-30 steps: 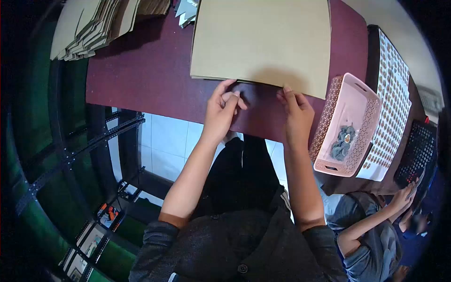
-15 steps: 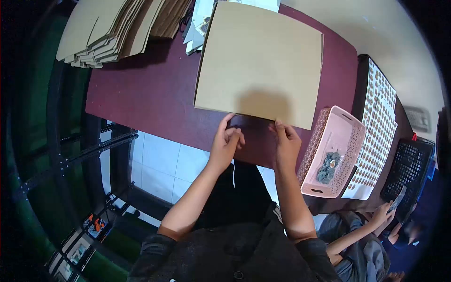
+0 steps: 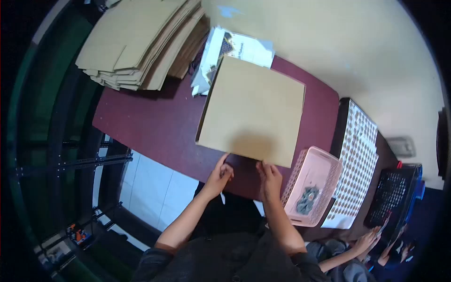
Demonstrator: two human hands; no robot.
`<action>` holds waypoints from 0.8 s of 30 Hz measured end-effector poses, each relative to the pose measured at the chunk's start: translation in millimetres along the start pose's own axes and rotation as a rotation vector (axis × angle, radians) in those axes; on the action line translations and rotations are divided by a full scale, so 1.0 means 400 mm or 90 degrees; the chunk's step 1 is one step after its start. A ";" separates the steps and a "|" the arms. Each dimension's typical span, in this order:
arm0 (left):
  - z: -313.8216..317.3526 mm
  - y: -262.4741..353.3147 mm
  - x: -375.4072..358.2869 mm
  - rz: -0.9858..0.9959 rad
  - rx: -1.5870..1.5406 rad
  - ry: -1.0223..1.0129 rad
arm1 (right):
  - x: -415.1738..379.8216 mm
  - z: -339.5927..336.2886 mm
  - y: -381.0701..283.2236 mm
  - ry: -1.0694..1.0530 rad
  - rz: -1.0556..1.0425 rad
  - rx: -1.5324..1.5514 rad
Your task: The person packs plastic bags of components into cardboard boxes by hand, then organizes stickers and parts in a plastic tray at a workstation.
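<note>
A shallow, closed cardboard box lies on the dark red table, its near edge facing me. My left hand is at the left part of that edge, index finger stretched up to it and the other fingers loosely curled, holding nothing. Farther right, my right hand has thumb and fingers closed on the near edge of the box. The undersides of the fingers are partly hidden.
Stacked flat cardboard stands at the far left, beside printed plastic packets behind the box. On the right are a pink basket with small grey packets, sticker sheets, a black crate and another person's hands.
My view has tilted up, so the box and hands appear lower and more wall shows. My left fingers are slightly more curled. Both hands stay at the near edge of the box.
</note>
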State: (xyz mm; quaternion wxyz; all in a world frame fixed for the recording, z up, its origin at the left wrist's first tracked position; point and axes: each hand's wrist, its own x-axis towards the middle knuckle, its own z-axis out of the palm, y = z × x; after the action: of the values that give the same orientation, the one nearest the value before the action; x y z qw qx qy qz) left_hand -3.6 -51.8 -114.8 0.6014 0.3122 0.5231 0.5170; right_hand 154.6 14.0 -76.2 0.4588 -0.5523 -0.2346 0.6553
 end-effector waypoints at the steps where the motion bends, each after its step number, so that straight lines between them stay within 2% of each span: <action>1: -0.004 0.005 -0.006 -0.018 0.022 -0.019 | -0.005 0.000 -0.007 -0.004 0.014 -0.003; 5: -0.039 0.011 0.001 0.022 0.047 -0.069 | 0.004 -0.006 -0.001 -0.015 0.039 0.023; 8: -0.069 0.018 0.013 -0.015 0.094 -0.125 | 0.019 -0.014 0.021 -0.006 0.039 0.043; 13: -0.120 0.024 0.035 -0.030 0.128 -0.228 | 0.017 -0.004 0.061 0.027 -0.032 0.014; 16: -0.142 0.033 0.057 -0.069 0.223 -0.288 | 0.032 -0.006 0.086 0.030 -0.073 0.029; 19: -0.156 0.029 0.077 -0.092 0.165 -0.335 | 0.016 0.006 0.083 0.050 -0.103 0.035; 21: -0.167 0.037 0.092 -0.057 0.174 -0.361 | 0.020 0.015 0.091 0.073 -0.106 0.028; 24: -0.163 0.077 0.096 -0.122 0.250 -0.396 | 0.034 0.030 0.101 0.112 -0.118 0.035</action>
State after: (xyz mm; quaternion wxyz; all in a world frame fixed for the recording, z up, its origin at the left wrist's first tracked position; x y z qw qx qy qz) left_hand -77.9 -17.7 -115.0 0.7056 0.5135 0.4314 0.2288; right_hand 129.8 9.1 -112.7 0.5508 -0.5710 -0.2256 0.5654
